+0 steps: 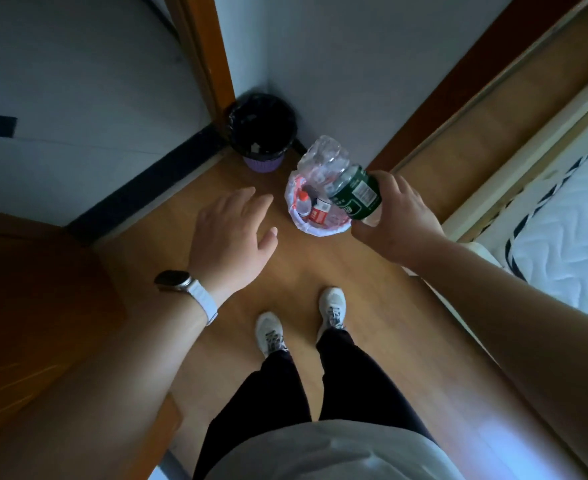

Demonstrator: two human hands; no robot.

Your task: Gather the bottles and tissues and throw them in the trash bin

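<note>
Labels: the bottle (341, 178) in my right hand (399, 216) has a dark green wrap with white print and a white-framed text block, too blurred to read. Inside the white-lined bin (323, 232), one bottle shows a red label (318, 213) with white marks, also unreadable. No brand is legible anywhere.

Bottle look: clear plastic, with the bare section crumpled and dented. The green label bands the part nearest my palm. It's tilted, crumpled end toward 11 o'clock. I can't tell which end is the cap.

Grip: my right fingers curl around the labelled end from the 4 o'clock side, knuckles up, tight on the plastic. The thumb is hidden behind the bottle. The clear section sticks out past my fingers.

Position: the bottle hangs over the white-lined bin and overlaps its rim on the 1 o'clock side. The bin sits on the wooden floor (292, 271) at 12 o'clock from my shoes (332, 306). It also holds a small clear bottle with a red cap (303, 202).

Left hand (232, 233): fingers spread and relaxed, holding nothing, palm down. It's at 9 o'clock from the bin, near but not touching. There's a watch (173, 280) on that wrist.

A second bin (263, 162), purple with a black liner, stands in the wall corner at 11 o'clock of the white one. There's a mattress (562, 244) at 3 o'clock.
</note>
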